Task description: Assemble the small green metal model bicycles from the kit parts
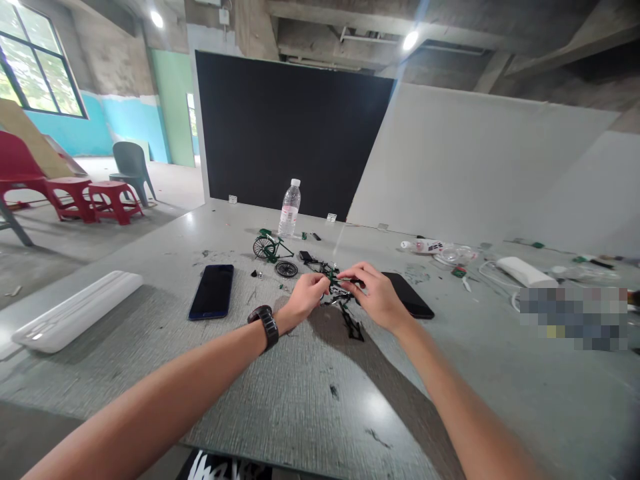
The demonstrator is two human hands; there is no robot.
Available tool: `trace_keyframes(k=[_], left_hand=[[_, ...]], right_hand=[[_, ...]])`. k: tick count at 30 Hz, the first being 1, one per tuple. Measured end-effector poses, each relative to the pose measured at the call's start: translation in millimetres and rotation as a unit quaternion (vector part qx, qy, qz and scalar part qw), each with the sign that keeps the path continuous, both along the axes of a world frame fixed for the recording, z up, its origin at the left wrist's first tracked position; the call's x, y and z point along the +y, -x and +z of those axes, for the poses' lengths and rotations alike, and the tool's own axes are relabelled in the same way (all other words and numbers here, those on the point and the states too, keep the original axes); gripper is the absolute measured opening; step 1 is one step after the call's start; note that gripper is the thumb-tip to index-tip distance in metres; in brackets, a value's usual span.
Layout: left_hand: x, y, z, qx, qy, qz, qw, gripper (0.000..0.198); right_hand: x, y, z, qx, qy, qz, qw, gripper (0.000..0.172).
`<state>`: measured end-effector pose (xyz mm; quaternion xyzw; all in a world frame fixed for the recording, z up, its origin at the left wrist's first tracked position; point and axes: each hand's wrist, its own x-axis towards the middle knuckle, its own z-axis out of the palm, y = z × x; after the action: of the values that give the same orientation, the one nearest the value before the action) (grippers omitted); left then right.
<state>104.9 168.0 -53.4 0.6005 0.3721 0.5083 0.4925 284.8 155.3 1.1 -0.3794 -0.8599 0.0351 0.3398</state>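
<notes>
My left hand (304,297), with a black watch (265,325) on its wrist, is closed in a pinch over the middle of the table. Facing it, my right hand (376,293) also pinches. Between the fingertips of both hands is a small thin dark green part (345,279); its exact form is too small to tell. Black parts (353,327) lie beneath and around my hands, partly hidden by them. Beyond my left hand stands a partly built green model bicycle (270,248) with one wheel on it. A loose black model wheel (287,269) lies close by.
A dark phone (211,292) and a long white case (83,310) lie to the left. A clear water bottle (290,212) stands behind the bicycle. At the right are a flat black object (411,297), a white object with a cable (526,272) and plastic packaging.
</notes>
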Motion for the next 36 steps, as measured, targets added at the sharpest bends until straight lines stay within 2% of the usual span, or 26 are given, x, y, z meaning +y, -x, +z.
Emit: trace_keyframes(k=[18, 27, 36], left_hand=[[-0.7, 0.7, -0.6, 0.031, -0.025, 0.008, 0.999, 0.021], [-1.2, -0.7, 1.5, 0.076, -0.076, 0.036, 0.994, 0.024], [-3.1, -0.5, 3.9, 0.108, -0.107, 0.036, 0.988, 0.023]], right_hand=[[1.1, -1.6, -0.8, 0.011, 0.012, 0.007, 1.0, 0.02], [0.3, -1.5, 0.6, -0.001, 0.01, -0.004, 1.0, 0.021], [0.0, -4.9, 3.9, -0.015, 0.033, -0.002, 0.999, 0.024]])
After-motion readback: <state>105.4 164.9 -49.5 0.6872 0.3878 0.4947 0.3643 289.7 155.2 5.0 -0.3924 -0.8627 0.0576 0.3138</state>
